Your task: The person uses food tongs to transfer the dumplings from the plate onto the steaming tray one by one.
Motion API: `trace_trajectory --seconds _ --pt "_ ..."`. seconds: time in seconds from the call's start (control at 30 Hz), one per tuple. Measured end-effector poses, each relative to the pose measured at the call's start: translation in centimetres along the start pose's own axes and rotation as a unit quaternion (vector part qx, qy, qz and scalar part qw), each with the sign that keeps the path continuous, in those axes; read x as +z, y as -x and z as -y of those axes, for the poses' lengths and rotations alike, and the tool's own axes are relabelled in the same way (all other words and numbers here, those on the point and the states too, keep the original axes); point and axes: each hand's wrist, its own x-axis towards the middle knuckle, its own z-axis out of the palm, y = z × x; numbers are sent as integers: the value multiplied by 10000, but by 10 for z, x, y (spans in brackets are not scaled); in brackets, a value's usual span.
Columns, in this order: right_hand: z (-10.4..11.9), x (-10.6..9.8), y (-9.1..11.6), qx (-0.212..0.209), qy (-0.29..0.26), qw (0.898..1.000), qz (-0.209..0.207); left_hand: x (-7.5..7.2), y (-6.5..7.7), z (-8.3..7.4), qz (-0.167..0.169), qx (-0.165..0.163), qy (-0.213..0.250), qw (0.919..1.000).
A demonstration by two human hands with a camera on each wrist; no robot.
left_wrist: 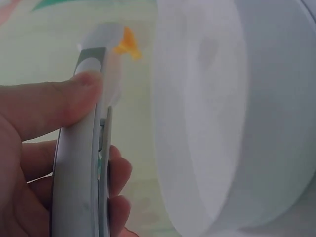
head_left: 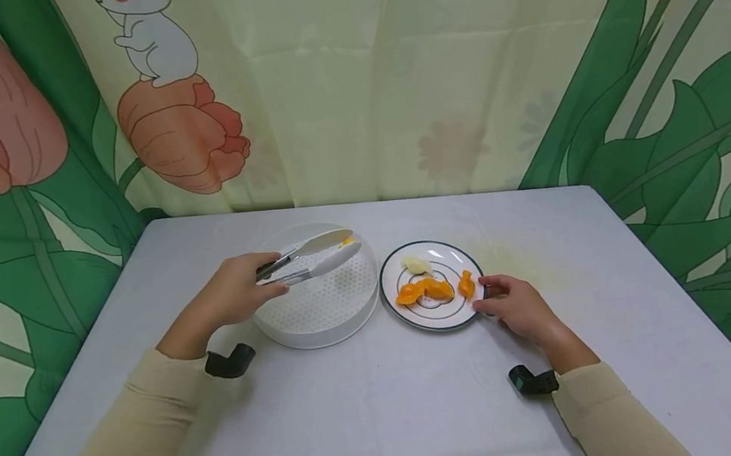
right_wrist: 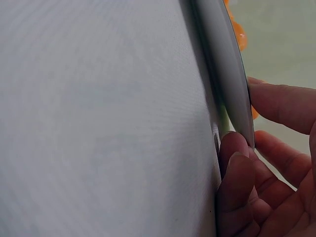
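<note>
My left hand point(head_left: 239, 289) holds a pair of tongs point(head_left: 324, 241) over a round white steamer tray point(head_left: 307, 313) with a perforated base. Between the tong tips is a small orange dumpling-like piece point(head_left: 346, 242), which pokes out past the tips in the left wrist view point(left_wrist: 129, 43). My right hand point(head_left: 519, 308) pinches the right rim of a white plate point(head_left: 421, 318) with a dark blue edge, thumb on top and fingers beneath. On that plate lie several orange dumpling-like pieces point(head_left: 438, 289) and a pale yellow one point(head_left: 416, 264).
Both vessels stand on a table point(head_left: 388, 408) with a white cloth, the steamer tray just left of the plate. A curtain point(head_left: 349, 93) printed with tulips hangs behind the table's far edge. Each wrist wears a small black camera point(head_left: 230, 362).
</note>
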Motion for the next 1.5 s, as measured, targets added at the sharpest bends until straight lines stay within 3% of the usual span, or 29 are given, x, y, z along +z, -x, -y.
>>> trace_trajectory --seconds 0.53,1.0,1.5 --pt "-1 0 0 17 -46 10000 -7 11 -19 29 -152 -656 -312 9972" --pt "-2 0 -1 -7 14 10000 -17 21 -34 30 -390 -749 -580 9947" --pt "-3 -1 -3 -41 25 10000 35 22 -35 24 -188 -1113 -539 9921"
